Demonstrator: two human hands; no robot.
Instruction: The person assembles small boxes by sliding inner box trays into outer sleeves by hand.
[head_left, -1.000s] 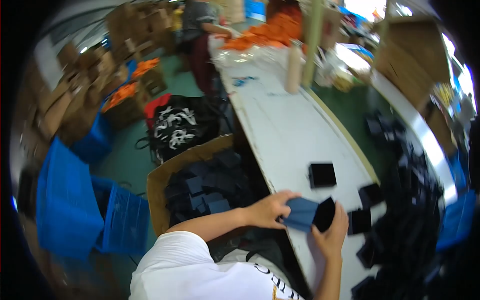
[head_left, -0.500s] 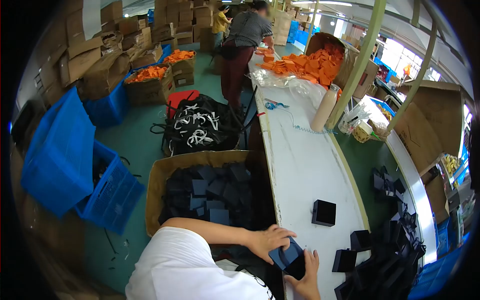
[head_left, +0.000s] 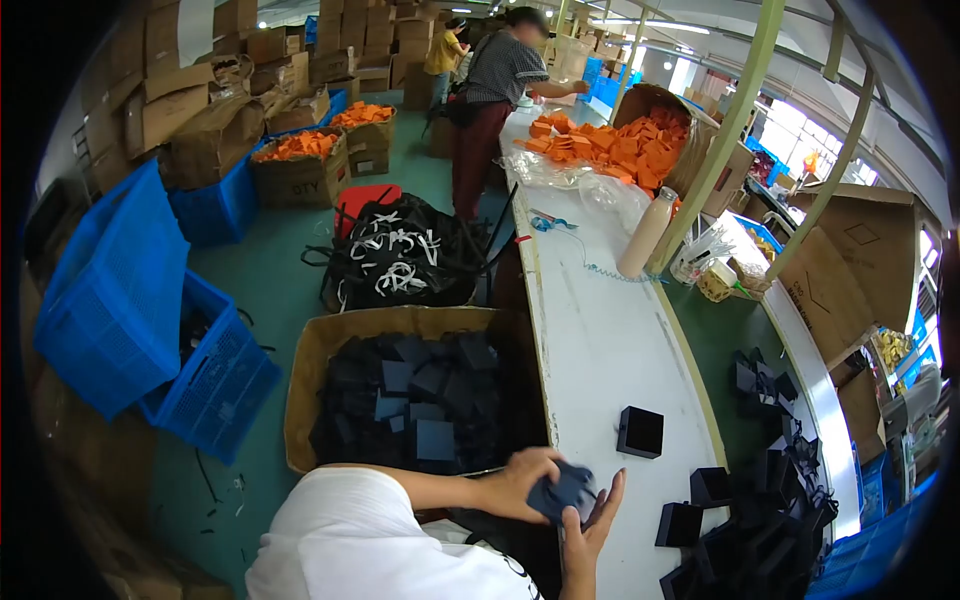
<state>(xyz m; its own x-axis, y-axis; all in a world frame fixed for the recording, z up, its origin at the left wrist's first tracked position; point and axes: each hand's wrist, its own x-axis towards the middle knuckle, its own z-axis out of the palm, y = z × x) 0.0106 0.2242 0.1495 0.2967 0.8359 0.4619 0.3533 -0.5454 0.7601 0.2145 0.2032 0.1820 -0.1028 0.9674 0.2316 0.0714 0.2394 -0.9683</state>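
Note:
My left hand (head_left: 520, 483) grips a dark blue box (head_left: 562, 492) from its left side, over the near-left edge of the white table (head_left: 600, 370). At the box's right side is my right hand (head_left: 590, 525), its thumb against the box and its fingers stretched upward. A black open box (head_left: 640, 432) stands on the table ahead of my hands. Two more dark boxes (head_left: 680, 524) (head_left: 710, 487) are at the right edge, beside a dark heap (head_left: 765, 540). Left of the table, a large carton (head_left: 300, 400) holds many dark blue pieces (head_left: 433, 440).
Blue crates (head_left: 215, 370) stand at the left. A black bag (head_left: 400, 250) lies behind the carton. Farther along the table are a bottle (head_left: 648, 232), scissors (head_left: 548, 222) and orange pieces (head_left: 640, 150). A person (head_left: 490, 110) stands at its far left side. A green post (head_left: 725, 130) rises at the right.
The view has tilted up since the first frame. The blue box has turned between my hands, and my right fingers have straightened away from it. The far person has become more upright, with an arm stretched out.

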